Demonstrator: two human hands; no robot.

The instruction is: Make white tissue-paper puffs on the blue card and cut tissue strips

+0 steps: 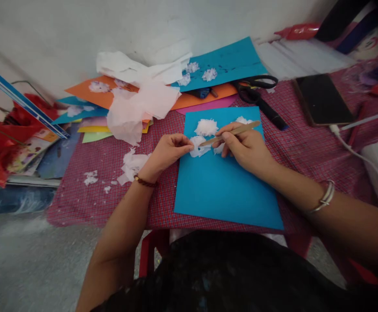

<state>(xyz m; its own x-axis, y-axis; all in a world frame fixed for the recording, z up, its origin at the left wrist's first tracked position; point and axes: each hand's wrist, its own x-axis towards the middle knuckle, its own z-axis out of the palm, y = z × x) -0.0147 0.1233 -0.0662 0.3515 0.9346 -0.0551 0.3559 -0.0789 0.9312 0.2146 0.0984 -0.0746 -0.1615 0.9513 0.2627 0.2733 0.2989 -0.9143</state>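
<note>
A blue paper sheet (223, 186) lies in front of me, with several crumpled white tissue paper tufts along its far part, one being a fluffy tuft (206, 127). My left hand (171, 151) is closed in a pinch at the left edge of a flatter white tissue paper piece (198, 151). Held in my right hand (247, 149) like a pen is a flat wooden craft stick (253, 125). Its lower tip touches or hovers just over that same piece; I cannot tell which. Another tuft (243, 120) is partly hidden behind my right hand.
Black-handled scissors (250, 89) and a dark marker (273, 115) lie beyond the sheet. A phone (323, 99) with a white cable is at right. Coloured papers and pale tissue sheets (140, 104) pile up by the wall. Tissue scraps (132, 164) litter the checked tablecloth (88, 199).
</note>
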